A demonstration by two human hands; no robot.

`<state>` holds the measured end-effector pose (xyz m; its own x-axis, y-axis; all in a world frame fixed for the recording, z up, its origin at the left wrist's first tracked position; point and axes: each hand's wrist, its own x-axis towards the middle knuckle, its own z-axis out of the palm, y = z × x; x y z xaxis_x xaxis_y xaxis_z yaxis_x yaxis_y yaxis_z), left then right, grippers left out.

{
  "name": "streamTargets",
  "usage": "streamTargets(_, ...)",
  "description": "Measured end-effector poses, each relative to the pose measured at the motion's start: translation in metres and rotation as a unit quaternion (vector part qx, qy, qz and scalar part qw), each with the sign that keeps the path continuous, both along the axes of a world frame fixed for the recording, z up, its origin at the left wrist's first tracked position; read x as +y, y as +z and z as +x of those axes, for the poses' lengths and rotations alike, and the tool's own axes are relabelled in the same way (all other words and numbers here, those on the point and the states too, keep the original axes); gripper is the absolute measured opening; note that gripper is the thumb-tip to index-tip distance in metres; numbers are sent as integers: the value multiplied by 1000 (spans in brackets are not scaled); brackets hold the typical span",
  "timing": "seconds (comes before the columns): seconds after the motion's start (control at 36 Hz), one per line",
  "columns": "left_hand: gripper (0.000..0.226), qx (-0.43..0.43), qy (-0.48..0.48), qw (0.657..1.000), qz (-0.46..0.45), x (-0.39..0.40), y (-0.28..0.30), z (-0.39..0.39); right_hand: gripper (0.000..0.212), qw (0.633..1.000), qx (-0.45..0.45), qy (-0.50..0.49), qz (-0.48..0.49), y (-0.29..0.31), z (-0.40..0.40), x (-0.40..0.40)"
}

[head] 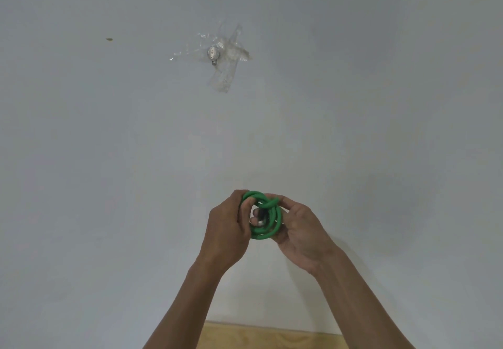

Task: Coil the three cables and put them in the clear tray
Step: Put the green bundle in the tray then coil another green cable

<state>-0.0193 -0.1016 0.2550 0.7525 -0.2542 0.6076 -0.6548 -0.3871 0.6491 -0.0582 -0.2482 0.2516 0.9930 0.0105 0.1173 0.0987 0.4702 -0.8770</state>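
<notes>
A green cable (268, 222) is wound into a small coil of several loops, held up in front of a pale wall between both hands. My left hand (227, 233) grips the coil's left side, its fingers curled through the loops. My right hand (300, 230) cups the right side, with the thumb over the top strand. A small metal plug end shows inside the coil. No clear tray and no other cables are in view.
A metal hook (213, 54) is fixed to the wall (109, 158) under strips of clear tape. A small dark mark (109, 39) sits on the wall at upper left. A strip of light wooden surface (261, 336) shows at the bottom edge.
</notes>
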Motion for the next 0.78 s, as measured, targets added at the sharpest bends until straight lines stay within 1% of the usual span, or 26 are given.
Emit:
streamTargets(0.08, 23, -3, 9, 1000, -4, -3, 1, -2, 32, 999, -10, 14, -29, 2, -1, -2)
streamTargets(0.22, 22, -9, 10, 1000, 7, -7, 0, -3, 35, 999, -11, 49, -19, 0, -4, -9)
streamTargets(0.25, 23, -4, 14, 1000, 8, -7, -1, -1, 39, 998, -8, 66, -19, 0, -4, -13)
streamTargets(0.31, 23, 14, 24, 1000, 11, -6, -3, 2, 54, 994, 7, 110, -8, -1, -4, -20)
streamTargets(0.36, 25, 31, 33, 999, 18, -7, -5, 4, 66, 991, 3, 130, -16, -2, -5, -20)
streamTargets(0.42, 26, 36, 39, 998, 24, -9, -7, 4, 66, 992, -24, 106, -60, -4, -6, -14)
streamTargets(0.47, 26, 30, 44, 998, 35, -12, -6, 4, 64, 992, -57, 58, -95, -6, -7, -5)
streamTargets(0.58, 24, 42, 37, 998, 42, -13, -3, 5, 59, 984, -63, -60, -154, -12, -5, 7)
streamTargets(0.64, 23, 41, 33, 998, 41, -10, -1, 4, 60, 973, -60, -103, -199, -15, -3, 11)
streamTargets(0.72, 21, 49, 33, 997, 53, -6, 0, 3, 53, 952, -60, -152, -260, -17, -3, 14)
streamTargets(0.78, 20, 60, 35, 996, 51, -3, 0, 2, 57, 929, -61, -179, -317, -17, -3, 15)
